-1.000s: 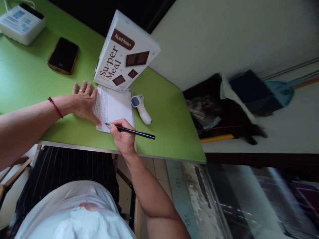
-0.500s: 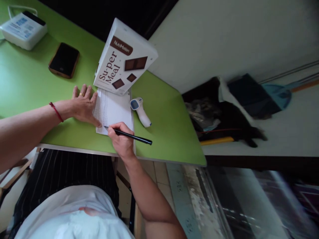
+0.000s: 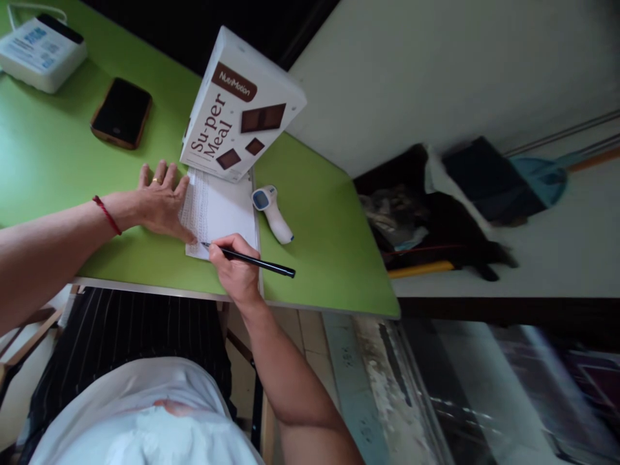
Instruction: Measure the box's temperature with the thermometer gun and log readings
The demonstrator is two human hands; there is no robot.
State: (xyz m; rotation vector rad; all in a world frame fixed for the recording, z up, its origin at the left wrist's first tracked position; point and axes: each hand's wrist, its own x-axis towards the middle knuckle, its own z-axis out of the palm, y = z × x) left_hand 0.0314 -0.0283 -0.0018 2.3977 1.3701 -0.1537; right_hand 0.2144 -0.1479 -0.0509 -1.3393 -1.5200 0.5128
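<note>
My right hand (image 3: 236, 266) is closed round a black pen (image 3: 264, 263), its tip at the lower part of a white notepad page (image 3: 230, 210). Rows of small handwriting fill the left strip of that page; the rest of the visible sheet looks blank. My left hand (image 3: 165, 201) lies flat with fingers spread, the thumb on the page's left edge and the other fingers on the green table. At the page's far end stands a white "Su-per Meal" box (image 3: 242, 110), covering part of it. A white infrared thermometer (image 3: 274, 213) lies just right of the pad.
A dark phone in a brown case (image 3: 122, 113) and a white device with a cable (image 3: 43, 51) lie on the green table (image 3: 329, 239) at the upper left. A pale wall borders it on the right, with dark bags and a blue dustpan (image 3: 540, 181) beyond.
The whole view has shifted slightly, so things sit a little higher in the picture. Both hands keep nearly the same pose, and the pen tip stays near the same spot.
</note>
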